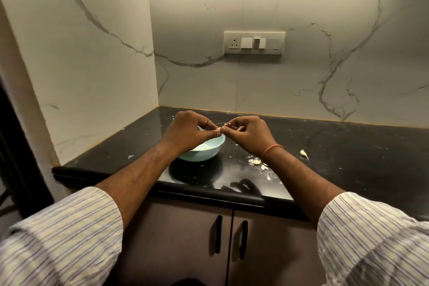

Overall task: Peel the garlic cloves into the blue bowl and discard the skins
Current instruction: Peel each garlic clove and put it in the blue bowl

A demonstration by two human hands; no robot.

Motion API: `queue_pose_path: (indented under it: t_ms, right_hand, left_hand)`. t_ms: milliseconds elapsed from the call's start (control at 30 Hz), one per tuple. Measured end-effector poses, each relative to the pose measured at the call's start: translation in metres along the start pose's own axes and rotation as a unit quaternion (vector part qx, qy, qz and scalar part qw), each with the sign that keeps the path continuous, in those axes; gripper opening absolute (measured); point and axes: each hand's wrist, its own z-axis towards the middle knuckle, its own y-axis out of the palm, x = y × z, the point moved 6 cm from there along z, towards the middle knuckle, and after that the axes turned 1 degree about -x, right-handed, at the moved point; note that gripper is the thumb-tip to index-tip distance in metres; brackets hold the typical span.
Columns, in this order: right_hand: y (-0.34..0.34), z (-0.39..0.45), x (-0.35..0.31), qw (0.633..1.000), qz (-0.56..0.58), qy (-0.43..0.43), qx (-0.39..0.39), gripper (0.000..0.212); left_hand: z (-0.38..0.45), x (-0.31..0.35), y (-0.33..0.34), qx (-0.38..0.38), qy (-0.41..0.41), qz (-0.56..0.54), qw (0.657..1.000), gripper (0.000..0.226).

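Both hands point(185, 130) point(248, 133) pinch clove point(221, 128) abv bowl point(209, 150).

One head-worn wide-angle view looks forward and down from above the worktop's point(348, 146) front edge, close over it, facing the marble backsplash point(255, 81).

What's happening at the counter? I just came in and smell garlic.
A person is peeling garlic. Both hands, the left hand and right hand, pinch one small garlic clove between their fingertips, above the blue bowl on the black countertop. Loose skins lie on the counter to the right of the bowl, and another clove lies farther right, seemingly unpeeled.
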Motion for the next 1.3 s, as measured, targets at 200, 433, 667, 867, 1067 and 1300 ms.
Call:
queue_pose_path:
  t_ms: [200, 433, 667, 867, 1067, 1300]
  right_hand:
    - [0.043, 0.009, -0.013, 0.999, -0.005, 0.013, -0.033, 0.019]
    - [0.015, 0.005, 0.004, 1.0, -0.023, 0.016, -0.004, 0.016]
    - [-0.036, -0.018, 0.04, 0.982, -0.155, 0.047, -0.092, 0.018]
    - [-0.026, -0.034, 0.068, 0.948, -0.252, 0.063, -0.184, 0.027]
    - [-0.028, -0.032, 0.082, 0.961, -0.214, 0.058, -0.165, 0.025]
    - [-0.041, -0.046, 0.097, 0.998, -0.054, 0.012, 0.008, 0.012]
  left_hand:
    - [-0.007, -0.037, -0.02, -0.015, -0.047, 0.071, 0.996, 0.022]
    - [-0.003, -0.039, -0.015, 0.026, -0.034, 0.058, 0.997, 0.02]
    - [0.01, 0.034, 0.039, -0.031, 0.085, 0.011, 0.996, 0.035]
    - [0.014, 0.054, 0.111, -0.15, 0.048, 0.04, 0.987, 0.035]
    - [0.004, 0.029, 0.138, -0.125, -0.005, 0.014, 0.992, 0.03]
    - [0.002, 0.03, 0.136, -0.078, 0.003, -0.027, 0.997, 0.024]
